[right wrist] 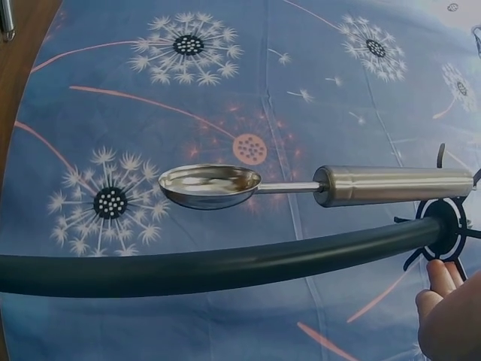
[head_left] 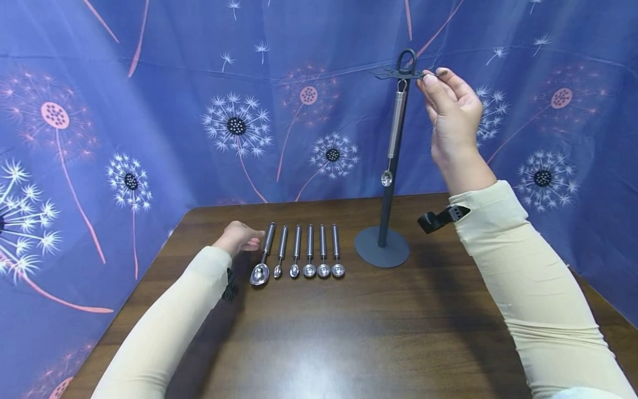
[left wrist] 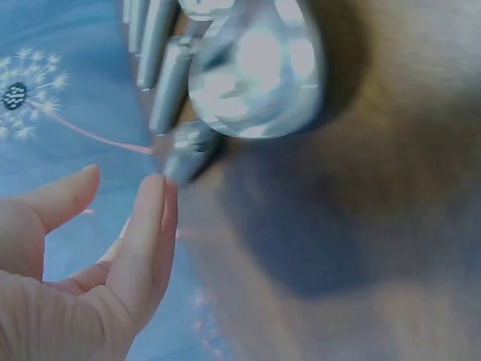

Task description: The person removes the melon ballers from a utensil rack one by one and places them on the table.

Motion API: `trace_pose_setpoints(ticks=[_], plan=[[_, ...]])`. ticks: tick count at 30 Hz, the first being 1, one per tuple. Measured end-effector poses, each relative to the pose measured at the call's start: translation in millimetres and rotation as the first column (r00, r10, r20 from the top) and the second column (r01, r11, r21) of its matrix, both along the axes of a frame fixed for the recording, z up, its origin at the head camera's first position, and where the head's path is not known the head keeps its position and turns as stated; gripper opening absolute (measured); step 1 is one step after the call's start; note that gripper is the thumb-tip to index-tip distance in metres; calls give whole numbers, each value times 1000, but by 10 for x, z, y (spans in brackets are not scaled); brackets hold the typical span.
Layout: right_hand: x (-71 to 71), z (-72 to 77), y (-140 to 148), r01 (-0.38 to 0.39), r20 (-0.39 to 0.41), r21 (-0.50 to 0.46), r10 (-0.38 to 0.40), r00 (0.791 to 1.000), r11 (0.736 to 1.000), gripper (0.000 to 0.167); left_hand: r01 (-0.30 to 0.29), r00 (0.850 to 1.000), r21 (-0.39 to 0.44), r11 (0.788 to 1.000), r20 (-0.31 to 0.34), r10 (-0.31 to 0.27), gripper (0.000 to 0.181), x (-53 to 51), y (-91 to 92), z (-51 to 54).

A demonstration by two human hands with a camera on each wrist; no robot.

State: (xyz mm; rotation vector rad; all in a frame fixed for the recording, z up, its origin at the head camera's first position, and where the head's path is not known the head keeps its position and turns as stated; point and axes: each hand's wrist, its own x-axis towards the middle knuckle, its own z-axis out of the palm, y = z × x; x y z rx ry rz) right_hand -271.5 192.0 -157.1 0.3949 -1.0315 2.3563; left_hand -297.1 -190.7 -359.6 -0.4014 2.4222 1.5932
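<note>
My right hand (head_left: pixel 454 111) pinches one hook of the dark rotating hook ring (head_left: pixel 394 74) at the top of a utensil stand (head_left: pixel 386 213). One small steel scoop (head_left: pixel 396 124) hangs by its loop from that ring, bowl down; the right wrist view shows its oval bowl (right wrist: pixel 210 186). My left hand (head_left: pixel 238 238) is beside the handle of a large scoop (head_left: pixel 260 274), the leftmost in a row on the table. In the left wrist view, its thumb stands apart and its extended fingers (left wrist: pixel 143 241) reach the handle end; whether they touch it is unclear.
Several smaller steel scoops (head_left: pixel 309 270) lie side by side right of the large one, handles pointing away. The stand's round base (head_left: pixel 366 252) rests on the brown wooden table (head_left: pixel 299 332). A blue dandelion-patterned cloth (head_left: pixel 174 111) hangs behind and at both sides.
</note>
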Motion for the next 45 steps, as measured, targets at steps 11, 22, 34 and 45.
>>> trace_pose_setpoints(ticks=[11,22,34,45], plan=[[67,13,64,6,42,-15,-5,999,1000,26,98,991,-35,995,-87,-101,39,1,155,352],[76,30,51,17,22,7,-17,1000,1000,27,185,939,62,981,-305,-158,33,108,638,635],[65,35,-36,38,34,12,-38,999,999,34,392,812,70,917,-496,-309,30,143,1253,762],[72,18,-58,51,3,5,-51,999,999,32,528,634,-28,849,-651,-416,45,114,1761,942]])
